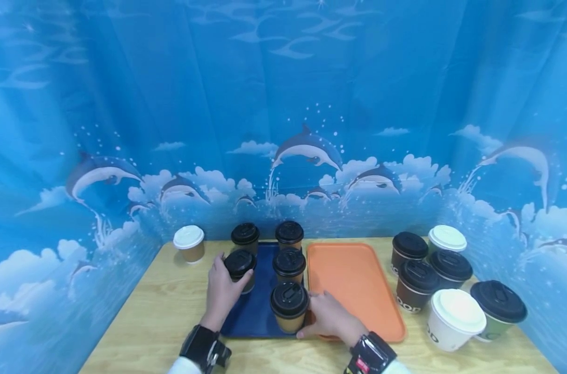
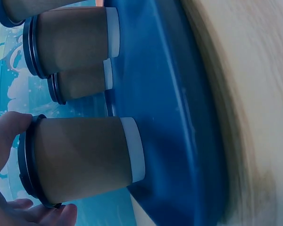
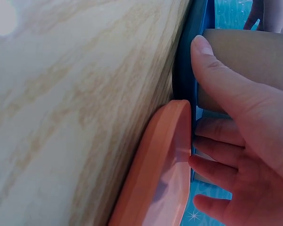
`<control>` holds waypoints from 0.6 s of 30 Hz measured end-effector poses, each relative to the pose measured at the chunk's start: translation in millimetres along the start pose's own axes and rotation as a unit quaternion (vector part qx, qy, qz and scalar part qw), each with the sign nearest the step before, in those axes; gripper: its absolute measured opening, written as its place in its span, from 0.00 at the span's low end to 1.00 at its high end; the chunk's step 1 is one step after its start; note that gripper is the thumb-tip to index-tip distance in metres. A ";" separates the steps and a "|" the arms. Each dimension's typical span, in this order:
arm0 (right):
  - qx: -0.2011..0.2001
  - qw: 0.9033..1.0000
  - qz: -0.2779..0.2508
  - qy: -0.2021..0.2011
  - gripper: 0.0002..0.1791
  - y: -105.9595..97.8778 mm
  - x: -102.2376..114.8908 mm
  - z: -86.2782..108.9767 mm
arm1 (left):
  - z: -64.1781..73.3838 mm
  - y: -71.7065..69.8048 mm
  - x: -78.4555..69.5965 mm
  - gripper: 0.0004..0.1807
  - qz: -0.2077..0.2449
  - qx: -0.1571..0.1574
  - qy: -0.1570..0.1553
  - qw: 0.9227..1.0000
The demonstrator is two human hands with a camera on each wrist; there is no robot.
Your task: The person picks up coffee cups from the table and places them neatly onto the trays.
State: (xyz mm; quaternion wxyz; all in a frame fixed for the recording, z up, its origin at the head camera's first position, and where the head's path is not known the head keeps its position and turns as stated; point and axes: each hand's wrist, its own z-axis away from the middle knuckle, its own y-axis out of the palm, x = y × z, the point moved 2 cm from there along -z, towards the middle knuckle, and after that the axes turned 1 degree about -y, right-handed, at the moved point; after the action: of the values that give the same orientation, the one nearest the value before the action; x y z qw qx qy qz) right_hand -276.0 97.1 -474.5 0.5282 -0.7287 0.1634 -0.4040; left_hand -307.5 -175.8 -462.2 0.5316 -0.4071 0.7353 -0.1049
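Note:
My left hand [image 1: 221, 291] grips a brown paper coffee cup [image 1: 239, 264] by its black lid, over the left side of the blue tray [image 1: 251, 318]. In the left wrist view, thumb and fingers lie on opposite sides of that cup's lid [image 2: 30, 160]. My right hand [image 1: 332, 316] is beside another brown cup [image 1: 290, 305] at the tray's front right. The right wrist view shows its thumb [image 3: 217, 75] along this cup's lower side and loosely extended fingers. Two more black-lidded cups, a middle one [image 1: 289, 262] and a far one [image 1: 289, 234], line the tray's right side.
Another black-lidded cup [image 1: 245, 236] stands at the tray's far left corner. A white-lidded cup [image 1: 189, 243] is farther left. An orange tray [image 1: 346, 283] adjoins the blue one. Several larger cups, including a white one [image 1: 455, 318], crowd the table's right side. A dolphin-print curtain [image 1: 283, 104] hangs behind.

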 end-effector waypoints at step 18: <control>-0.033 0.998 0.033 -0.030 0.41 0.7 2.6 1.2 | 0.5 -3.0 3.1 0.45 0.009 0.034 0.005 0.999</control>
State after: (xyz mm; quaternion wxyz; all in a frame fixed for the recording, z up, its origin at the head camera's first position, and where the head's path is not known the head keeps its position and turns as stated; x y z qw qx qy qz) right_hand -273.4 95.8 -474.2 0.5215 -0.7516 0.1848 -0.3591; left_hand -305.8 -179.7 -462.8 0.5426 -0.3817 0.7376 -0.1263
